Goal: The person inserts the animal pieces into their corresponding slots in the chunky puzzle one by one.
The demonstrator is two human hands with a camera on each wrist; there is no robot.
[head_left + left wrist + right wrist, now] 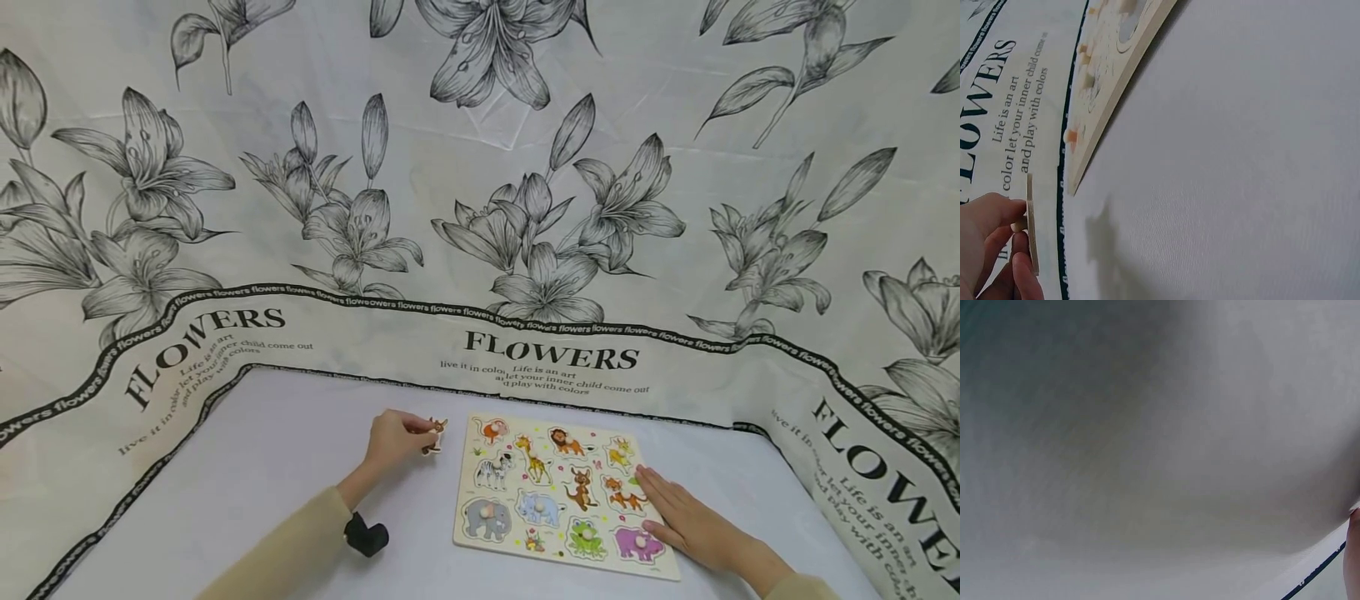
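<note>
My left hand (pixel 393 442) pinches a brown kangaroo puzzle piece (pixel 433 435) above the table, left of a wooden peg puzzle board (pixel 467 483). In the left wrist view the piece (pixel 1031 231) is seen edge-on, its knob (pixel 1019 224) between thumb and fingers. On the board lie animals such as a lion (pixel 567 442), a grey elephant (pixel 486 518) and a frog (pixel 586 538); a kangaroo picture (pixel 581 488) shows near its middle. Fingers extended, my right hand (pixel 693 525) rests against the board's right edge. Only a strip of skin (pixel 1353 556) enters the right wrist view.
White cloth covers the table (pixel 300 450). Behind it rises a curtain (pixel 405 342) with flower drawings and lettering, also bordering both sides. A black device (pixel 366 535) sits at my left wrist. The piece's shadow (pixel 1107 250) falls on the cloth.
</note>
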